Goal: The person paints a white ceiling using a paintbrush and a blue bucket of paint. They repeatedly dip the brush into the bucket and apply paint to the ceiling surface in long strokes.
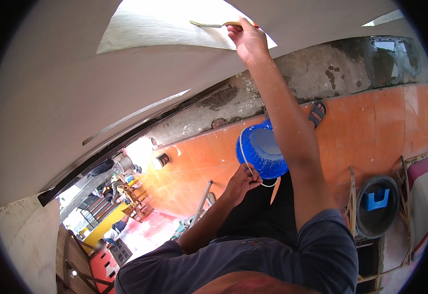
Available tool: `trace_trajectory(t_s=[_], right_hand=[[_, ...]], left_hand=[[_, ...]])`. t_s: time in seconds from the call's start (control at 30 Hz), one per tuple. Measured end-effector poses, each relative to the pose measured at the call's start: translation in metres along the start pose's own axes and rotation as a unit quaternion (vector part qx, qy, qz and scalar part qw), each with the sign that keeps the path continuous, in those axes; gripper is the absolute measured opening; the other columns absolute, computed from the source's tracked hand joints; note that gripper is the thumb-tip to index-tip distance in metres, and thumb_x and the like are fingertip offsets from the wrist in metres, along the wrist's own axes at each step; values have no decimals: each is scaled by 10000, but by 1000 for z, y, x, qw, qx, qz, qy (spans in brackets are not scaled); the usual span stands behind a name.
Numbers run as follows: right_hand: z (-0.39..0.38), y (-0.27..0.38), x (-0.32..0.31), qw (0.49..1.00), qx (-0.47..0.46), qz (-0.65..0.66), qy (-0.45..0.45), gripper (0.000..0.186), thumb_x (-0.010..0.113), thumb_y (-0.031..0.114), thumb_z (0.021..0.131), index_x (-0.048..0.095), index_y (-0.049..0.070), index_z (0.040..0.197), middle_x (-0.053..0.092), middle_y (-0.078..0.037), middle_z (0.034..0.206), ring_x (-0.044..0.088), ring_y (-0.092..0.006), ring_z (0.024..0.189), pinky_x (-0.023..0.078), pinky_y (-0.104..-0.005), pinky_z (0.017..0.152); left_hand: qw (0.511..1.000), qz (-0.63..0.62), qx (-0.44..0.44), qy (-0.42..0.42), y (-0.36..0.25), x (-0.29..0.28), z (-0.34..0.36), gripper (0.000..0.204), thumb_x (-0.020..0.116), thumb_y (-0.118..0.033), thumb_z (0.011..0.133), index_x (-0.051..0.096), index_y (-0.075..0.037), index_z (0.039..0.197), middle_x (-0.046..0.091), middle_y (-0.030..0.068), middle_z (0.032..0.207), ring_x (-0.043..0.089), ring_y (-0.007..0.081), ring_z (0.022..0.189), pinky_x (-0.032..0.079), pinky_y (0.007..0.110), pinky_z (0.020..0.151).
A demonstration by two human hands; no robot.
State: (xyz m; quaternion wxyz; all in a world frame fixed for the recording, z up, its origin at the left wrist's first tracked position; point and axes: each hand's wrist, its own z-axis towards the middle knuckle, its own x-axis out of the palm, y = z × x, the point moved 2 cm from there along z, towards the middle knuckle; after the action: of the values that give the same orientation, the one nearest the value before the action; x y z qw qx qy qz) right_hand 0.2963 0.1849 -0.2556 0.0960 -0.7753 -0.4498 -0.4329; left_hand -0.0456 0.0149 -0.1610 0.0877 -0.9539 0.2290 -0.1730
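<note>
My right hand (pixel 250 43) is raised at the end of an outstretched arm, its fingers closed round a paintbrush (pixel 231 23). The brush points left, with its bristles against or very near the brightly lit white wall (pixel 145 32). Lower down, my left hand (pixel 242 184) is closed on the thin white handle (pixel 242 147) of a blue bucket (pixel 268 165). The bucket hangs in front of my body, and whitish smears mark its outside. Something pale lies inside it. My right forearm hides part of its right side.
Under me runs an orange tiled floor (pixel 214 157); one sandalled foot (pixel 317 113) shows. A stained concrete strip (pixel 317 73) borders the wall. A can (pixel 160 160) stands to the left. At right sits a black basin (pixel 392 220) with a blue piece inside. A person (pixel 112 235) is at far left.
</note>
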Motion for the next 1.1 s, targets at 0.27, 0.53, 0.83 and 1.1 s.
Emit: trace_trajectory(t_s=[0.27,0.53,0.83,1.1], right_hand=[[88,-29,-108,993,74,15,-88,135,554,133,1007,562,-1,1023,641,-122,927,651,-188,799,595,-272,685],[121,-43,-150,989,84,18,-121,131,573,120,997,572,-2,1044,650,-124,935,661,-182,793,596,-259,680],[123,-37,-210,972,-12,-22,-236,179,658,23,928,550,-86,1020,647,-134,885,671,-191,684,630,-272,643],[31,-24,-187,886,-297,-282,-216,211,728,128,905,692,-62,987,716,-116,889,696,-167,741,594,-288,685]], left_hand=[[999,12,18,-25,3,-2,18,222,541,-126,927,447,-116,1128,526,39,971,578,216,1021,428,475,1037],[999,29,6,-38,10,-8,29,210,539,-134,936,448,-117,1125,521,39,963,577,209,1014,438,460,1041],[997,49,-21,-51,14,-12,37,273,556,-271,920,447,-146,1136,514,34,956,577,211,1020,414,472,1050],[997,56,-22,-45,14,-10,37,280,543,-178,900,433,-120,1151,517,36,963,582,217,1025,434,434,1030]])
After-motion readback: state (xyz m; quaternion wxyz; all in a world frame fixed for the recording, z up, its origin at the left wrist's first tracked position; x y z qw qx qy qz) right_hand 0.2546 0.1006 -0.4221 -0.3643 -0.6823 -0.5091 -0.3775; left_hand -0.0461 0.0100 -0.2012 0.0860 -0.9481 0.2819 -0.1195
